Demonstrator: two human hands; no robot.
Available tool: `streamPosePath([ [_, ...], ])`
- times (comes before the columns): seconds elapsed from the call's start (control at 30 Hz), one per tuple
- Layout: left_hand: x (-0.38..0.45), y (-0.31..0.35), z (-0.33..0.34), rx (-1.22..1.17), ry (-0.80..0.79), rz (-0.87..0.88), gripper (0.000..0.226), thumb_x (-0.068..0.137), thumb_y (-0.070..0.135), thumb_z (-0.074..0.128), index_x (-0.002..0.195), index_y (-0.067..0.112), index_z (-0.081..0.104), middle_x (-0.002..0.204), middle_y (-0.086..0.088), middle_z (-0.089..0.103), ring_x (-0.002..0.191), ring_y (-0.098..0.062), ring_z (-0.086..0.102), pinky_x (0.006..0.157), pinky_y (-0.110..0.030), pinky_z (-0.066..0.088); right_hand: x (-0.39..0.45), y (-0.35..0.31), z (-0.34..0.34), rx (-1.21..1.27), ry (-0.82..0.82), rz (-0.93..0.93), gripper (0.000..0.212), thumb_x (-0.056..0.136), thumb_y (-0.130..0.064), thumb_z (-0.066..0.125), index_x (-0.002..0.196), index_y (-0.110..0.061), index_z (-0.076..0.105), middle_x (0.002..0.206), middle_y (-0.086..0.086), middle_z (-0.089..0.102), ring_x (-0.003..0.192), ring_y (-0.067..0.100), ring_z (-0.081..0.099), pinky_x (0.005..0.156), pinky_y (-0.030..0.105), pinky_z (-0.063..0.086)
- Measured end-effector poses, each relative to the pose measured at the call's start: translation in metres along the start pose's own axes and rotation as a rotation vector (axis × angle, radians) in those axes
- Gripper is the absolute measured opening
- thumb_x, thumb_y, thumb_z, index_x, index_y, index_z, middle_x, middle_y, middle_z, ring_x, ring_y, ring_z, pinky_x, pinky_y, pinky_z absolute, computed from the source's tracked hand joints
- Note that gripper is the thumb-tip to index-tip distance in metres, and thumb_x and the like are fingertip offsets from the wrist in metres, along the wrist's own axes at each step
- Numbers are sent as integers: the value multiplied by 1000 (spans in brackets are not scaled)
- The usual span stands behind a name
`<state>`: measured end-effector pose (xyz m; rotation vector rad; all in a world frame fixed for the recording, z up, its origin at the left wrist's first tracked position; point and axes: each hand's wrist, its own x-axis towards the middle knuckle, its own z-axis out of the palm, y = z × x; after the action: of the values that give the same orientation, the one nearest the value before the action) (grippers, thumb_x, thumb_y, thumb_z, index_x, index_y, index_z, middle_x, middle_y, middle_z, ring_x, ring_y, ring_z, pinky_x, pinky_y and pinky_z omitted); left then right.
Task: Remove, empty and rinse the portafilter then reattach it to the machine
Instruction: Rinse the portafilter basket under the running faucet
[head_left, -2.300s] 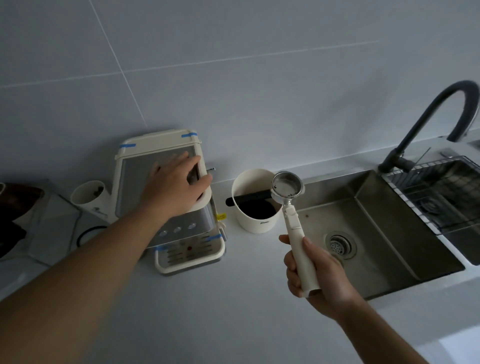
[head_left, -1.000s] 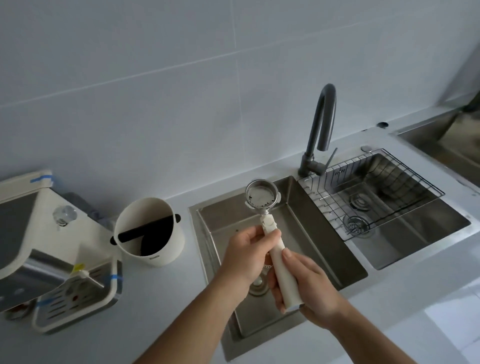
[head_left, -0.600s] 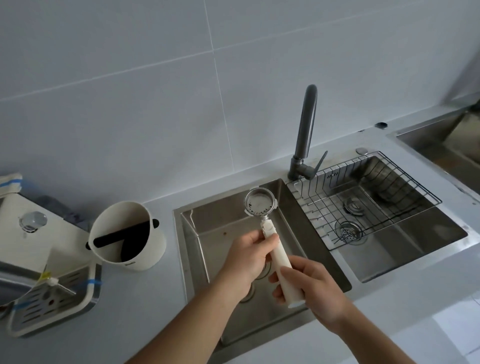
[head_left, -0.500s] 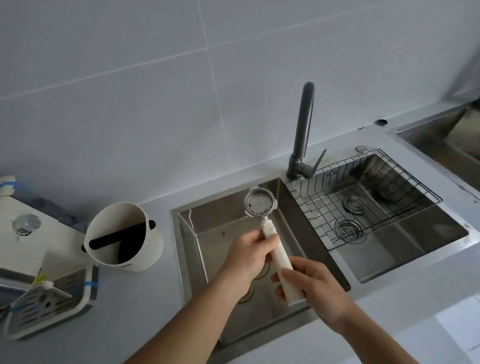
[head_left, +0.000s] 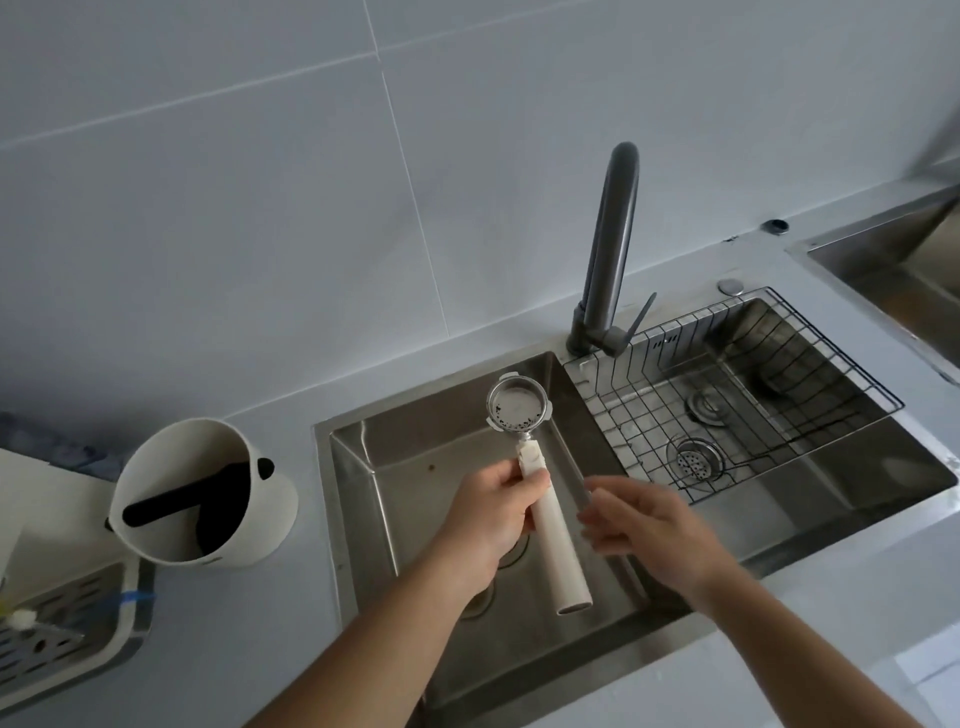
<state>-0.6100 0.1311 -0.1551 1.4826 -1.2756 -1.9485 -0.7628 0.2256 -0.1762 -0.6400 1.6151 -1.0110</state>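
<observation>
Released by the right hand (head_left: 647, 530) — fingers now spread, just right of the handle — the portafilter (head_left: 540, 483) sits clamped in the left hand (head_left: 493, 525) alone, basket up over the sink (head_left: 363, 467). Farther off stands the faucet (head_left: 608, 249).

I am holding the portafilter (head_left: 540, 483) over the sink (head_left: 415, 467); the knock box (head_left: 202, 493) is sitting left on the tabletop (head_left: 249, 613) (faucet (head_left: 608, 249) behind, rack (head_left: 737, 395) right).
</observation>
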Motion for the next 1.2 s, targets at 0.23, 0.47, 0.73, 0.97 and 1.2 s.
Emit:
streamPosePath([
  [0.23, 19, 4, 1, 76, -86, -25, 12, 91, 13, 62, 92, 3, 68, 84, -12, 66, 75, -18, 62, 56, -18, 51, 72, -46, -47, -157, 253, -80, 32, 96, -26, 61, 125, -14, 65, 98, 1, 75, 90, 14, 73, 85, 32, 60],
  [0.47, 31, 11, 9, 91, -147, -86, 8, 90, 15, 63, 88, 12, 70, 90, -12, 71, 82, -20, 67, 68, -27, 56, 145, -70, -75, -329, 481, -125, 39, 95, -36, 58, 130, -18, 63, 109, 1, 73, 84, 16, 69, 73, 36, 60],
  [0.73, 41, 18, 17, 31, -158, -106, 11, 92, 12, 61, 97, 7, 70, 90, -13, 68, 86, -23, 65, 89, -46, 54, 199, -73, -86, -247, 538, 10, 60, 92, -37, 60, 146, -16, 45, 125, 6, 66, 105, 26, 68, 94, 47, 57],
  [0.97, 47, 18, 18, 39, -169, -122, 13, 91, 15, 63, 99, 10, 71, 95, -14, 71, 92, -25, 68, 89, -45, 57, 218, -82, -89, -201, 536, -88, 40, 97, -18, 58, 135, -27, 51, 95, 3, 62, 88, 24, 70, 82, 48, 62],
  [1.2, 47, 19, 21, 34, -175, -133, 11, 91, 15, 63, 98, 12, 72, 98, -15, 72, 97, -29, 69, 88, -45, 57, 217, -79, -93, -159, 520, -102, 19, 96, -14, 60, 111, -26, 56, 94, 6, 65, 86, 27, 72, 77, 50, 63],
])
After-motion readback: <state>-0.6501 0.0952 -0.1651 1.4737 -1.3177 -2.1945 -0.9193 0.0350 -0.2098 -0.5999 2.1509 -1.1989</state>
